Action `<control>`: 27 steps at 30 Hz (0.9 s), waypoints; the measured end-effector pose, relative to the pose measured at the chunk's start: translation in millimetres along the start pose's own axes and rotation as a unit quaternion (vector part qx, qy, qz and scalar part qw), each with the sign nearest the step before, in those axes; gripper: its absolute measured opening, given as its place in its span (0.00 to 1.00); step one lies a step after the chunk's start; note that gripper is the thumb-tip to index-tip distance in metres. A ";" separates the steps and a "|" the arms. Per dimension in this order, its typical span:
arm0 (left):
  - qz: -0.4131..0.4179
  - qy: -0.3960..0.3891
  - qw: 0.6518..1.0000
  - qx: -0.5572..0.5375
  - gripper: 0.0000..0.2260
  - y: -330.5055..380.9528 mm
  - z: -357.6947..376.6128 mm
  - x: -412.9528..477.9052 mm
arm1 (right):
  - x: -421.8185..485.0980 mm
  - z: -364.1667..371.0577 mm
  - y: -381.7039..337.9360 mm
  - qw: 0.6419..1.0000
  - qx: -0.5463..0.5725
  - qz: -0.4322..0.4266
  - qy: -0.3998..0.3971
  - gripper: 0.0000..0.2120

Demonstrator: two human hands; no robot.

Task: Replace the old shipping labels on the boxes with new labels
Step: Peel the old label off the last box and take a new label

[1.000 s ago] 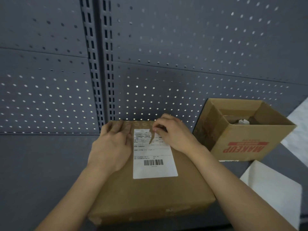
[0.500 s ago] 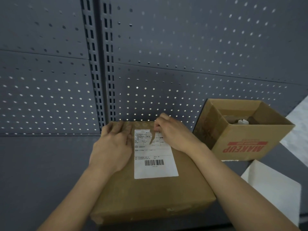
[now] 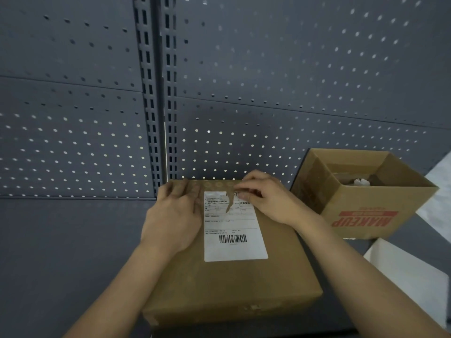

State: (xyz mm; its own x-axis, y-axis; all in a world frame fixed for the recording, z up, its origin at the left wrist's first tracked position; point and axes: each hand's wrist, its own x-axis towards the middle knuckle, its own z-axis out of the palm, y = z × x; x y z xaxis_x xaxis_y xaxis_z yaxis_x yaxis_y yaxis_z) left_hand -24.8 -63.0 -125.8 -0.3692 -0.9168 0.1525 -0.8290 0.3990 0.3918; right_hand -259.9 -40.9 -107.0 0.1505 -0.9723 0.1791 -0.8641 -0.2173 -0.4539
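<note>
Print on the label (image 3: 234, 248) is too small to read, and its far right corner lies under the right hand (image 3: 269, 200). The white sheet (image 3: 410, 274) is cut by the right edge.

left hand (image 3: 174, 215) bare | right hand (image 3: 271, 198) bare | forearms (image 3: 353, 272) bare, unsleeved

A closed box (image 3: 231, 284) is sitting on the shelf (image 3: 61, 252), backing against the pegboard panel (image 3: 268, 69). A label (image 3: 234, 235) is lying on its top. The left hand (image 3: 175, 215) is resting just left of the label, and the right hand (image 3: 271, 201) is pinching the label's far right corner. An open box (image 3: 366, 211) is standing to the right, with a sheet (image 3: 410, 276) lying before it.
</note>
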 end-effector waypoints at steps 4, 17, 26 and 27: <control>-0.002 0.000 1.000 0.003 0.21 0.8 -0.8 -0.2 | 1.9 7.0 -6.5 0.999 -0.001 -0.015 0.038 0.07; -0.005 0.003 1.000 -0.003 0.21 1.1 -0.2 0.1 | -8.1 7.6 -13.8 0.985 -0.147 -0.069 0.060 0.05; -0.006 0.002 1.000 -0.012 0.20 2.1 -1.4 -0.6 | -9.3 7.9 -13.6 0.998 -0.013 -0.020 0.050 0.08; -0.007 0.001 1.000 -0.013 0.20 2.4 -2.3 -0.7 | -9.2 7.3 -13.0 0.999 0.008 -0.011 0.046 0.14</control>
State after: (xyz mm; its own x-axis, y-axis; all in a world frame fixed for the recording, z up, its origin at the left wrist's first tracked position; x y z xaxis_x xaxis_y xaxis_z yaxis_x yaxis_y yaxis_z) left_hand -25.6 -61.4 -122.9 -0.3577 -0.9220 0.1486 -0.8222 0.3863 0.4181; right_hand -246.6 -29.8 -109.0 0.1240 -0.9552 0.2689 -0.8533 -0.2409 -0.4624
